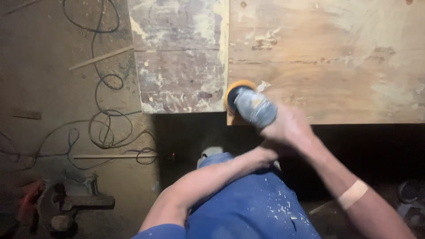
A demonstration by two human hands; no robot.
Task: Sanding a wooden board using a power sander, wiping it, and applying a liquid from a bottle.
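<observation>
A grey power sander (253, 106) with an orange disc (234, 90) rests on the near edge of a large plywood board (327, 57). My right hand (290, 126) is wrapped around the sander's body. My left hand (265, 152) sits just under the right one, at the rear of the tool, mostly hidden by it. A pale strip of tape circles my right forearm. Blue trousers speckled with wood chips fill the bottom middle.
A worn, paint-streaked board (179, 57) lies left of the plywood. Loose dark cables (106, 132) coil over the dusty floor on the left, with thin wooden strips (102, 57). A metal vise-like tool (66, 206) stands at bottom left.
</observation>
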